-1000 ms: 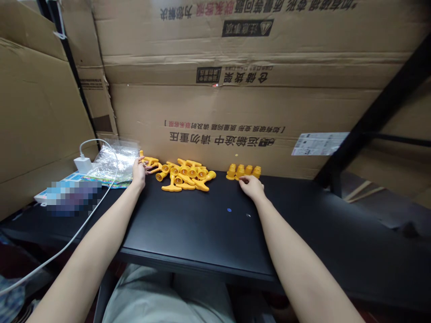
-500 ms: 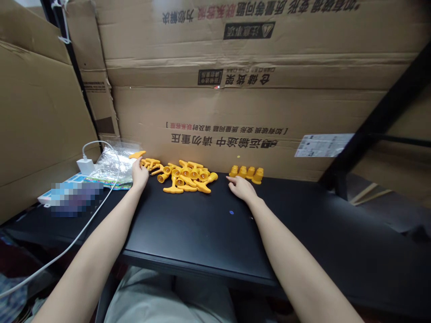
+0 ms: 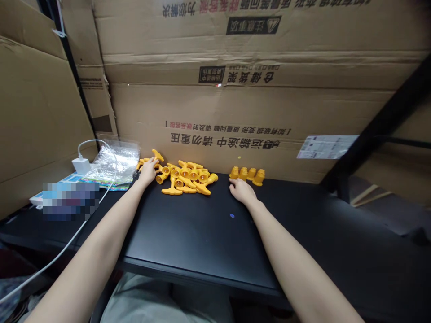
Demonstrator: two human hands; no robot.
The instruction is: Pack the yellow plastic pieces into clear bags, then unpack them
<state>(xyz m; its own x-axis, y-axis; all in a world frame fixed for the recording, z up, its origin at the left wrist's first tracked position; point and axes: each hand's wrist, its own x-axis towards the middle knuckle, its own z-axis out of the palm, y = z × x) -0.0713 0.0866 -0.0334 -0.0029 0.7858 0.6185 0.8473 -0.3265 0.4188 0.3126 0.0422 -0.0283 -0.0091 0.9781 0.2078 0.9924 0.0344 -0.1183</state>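
My left hand [image 3: 147,171] pinches a yellow T-shaped handle [image 3: 157,155], whose crossbar tilts up above the fingertips. Under and behind this hand lie more yellow T-shaped pieces [image 3: 144,161], partly covered by it. Just to its right spreads a pile of yellow T-handled pieces with hollow round ends [image 3: 185,176]. My right hand [image 3: 243,192] rests low on the table, its fingers reaching to the front of several yellow stepped caps [image 3: 258,177] standing in a group. It holds nothing that I can see; some fingertips are hidden.
Clear plastic bags [image 3: 116,163] lie at the left by a white charger [image 3: 81,166], its cable [image 3: 72,242] running across the left table side. A cardboard sheet [image 3: 202,105] stands behind the black table [image 3: 195,233]. A small blue disc [image 3: 232,216] lies in front.
My left hand has moved right, towards the pile, and the T-handle in it has turned more upright. My right hand has stayed by the caps, its fingers drawn slightly closer to them.
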